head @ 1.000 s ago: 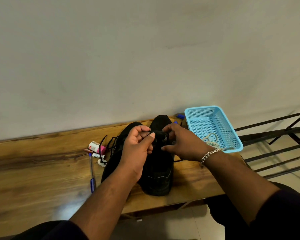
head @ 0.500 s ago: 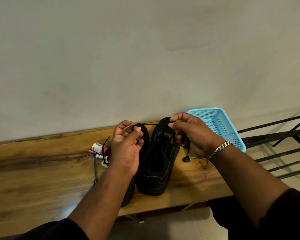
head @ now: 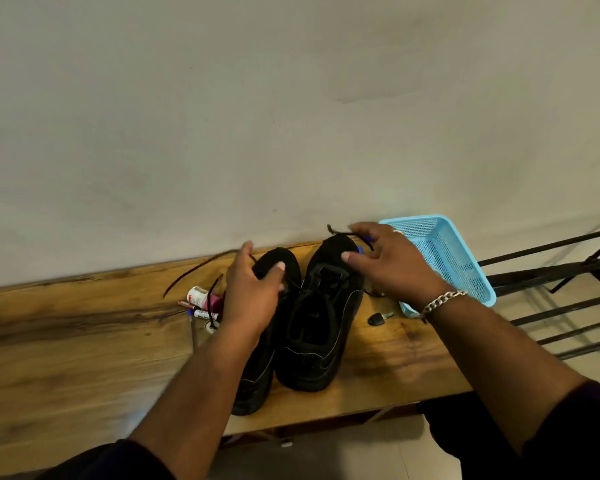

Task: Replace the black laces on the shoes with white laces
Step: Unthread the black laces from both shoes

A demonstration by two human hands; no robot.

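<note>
While both black shoes (head: 312, 327) sat side by side on the wooden bench (head: 66, 341), head view showed the left hand (head: 253, 296) with fingers spread, a black lace (head: 194, 271) trailing from near its fingertips; whether it pinched the lace, I could not tell. Right hand (head: 392, 268) hovered over the right shoe's toe, fingers loose, a lace end by its fingertips; grip unclear. Blue basket (head: 465, 268) stood just right. Judged: unlacing partly done; white laces not fitted.
</note>
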